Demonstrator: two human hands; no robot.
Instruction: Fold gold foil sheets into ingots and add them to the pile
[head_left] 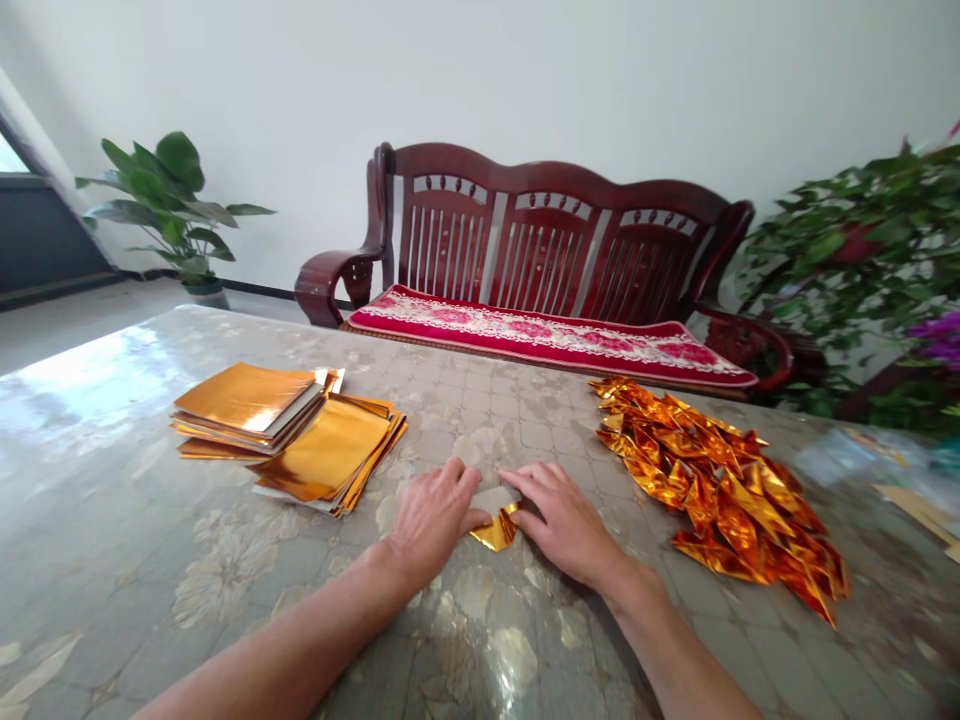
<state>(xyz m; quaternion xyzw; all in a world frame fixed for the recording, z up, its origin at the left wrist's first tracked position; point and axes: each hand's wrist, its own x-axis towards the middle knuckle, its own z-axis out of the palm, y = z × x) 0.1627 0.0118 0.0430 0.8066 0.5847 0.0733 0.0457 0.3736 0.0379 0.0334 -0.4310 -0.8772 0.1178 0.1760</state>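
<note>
A small sheet of gold foil paper lies partly folded on the table between my hands, its pale back side showing at the top. My left hand presses on its left edge with fingers together. My right hand presses on its right side, fingers laid over the fold. Two stacks of flat gold foil sheets sit to the left. A pile of folded gold pieces spreads to the right.
The table has a glossy floral patterned cover. Behind it stands a dark red wooden bench with a red cushion. Potted plants stand at the far left and far right. Plastic wrapping lies at the right edge.
</note>
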